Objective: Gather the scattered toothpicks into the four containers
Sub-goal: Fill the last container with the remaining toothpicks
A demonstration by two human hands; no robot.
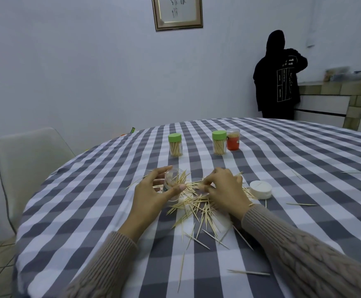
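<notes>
Near the table's (304, 147) front edge: clear plastic container (172, 183) gripped by left hand (151, 194), thin wooden toothpicks (196, 203) pinched by right hand (224, 188); tipping is risked if jostled.

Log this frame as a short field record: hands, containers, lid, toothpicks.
left hand: grips open clear container, a few toothpicks inside
right hand: pinches toothpicks from pile
closed containers: two green-lidded, one orange, at the far side
white lid: on tablecloth, right of pile
strays: several singles around the pile

Toothpicks (198, 206) on table (304, 151), three closed containers (219, 143) behind.
</notes>
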